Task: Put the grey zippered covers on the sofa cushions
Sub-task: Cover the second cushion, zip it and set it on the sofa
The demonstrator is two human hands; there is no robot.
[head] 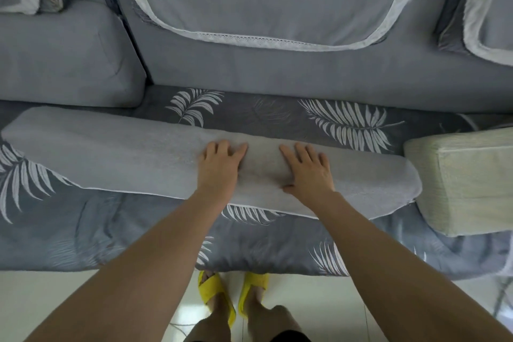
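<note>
Left hand (220, 164), right hand (308, 171) flat on grey cover (111, 155).
Both spread, pressing; smoothing outward toward sofa (277, 78) ends should settle fabric.

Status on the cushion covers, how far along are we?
Done: the back cushion at the left already looks grey-covered. In hand: the left hand and right hand press flat on a long grey cushion lying on the seat. It seems covered, but its zip is not visible. Left: the pale green cushion at the right looks bare.
</note>
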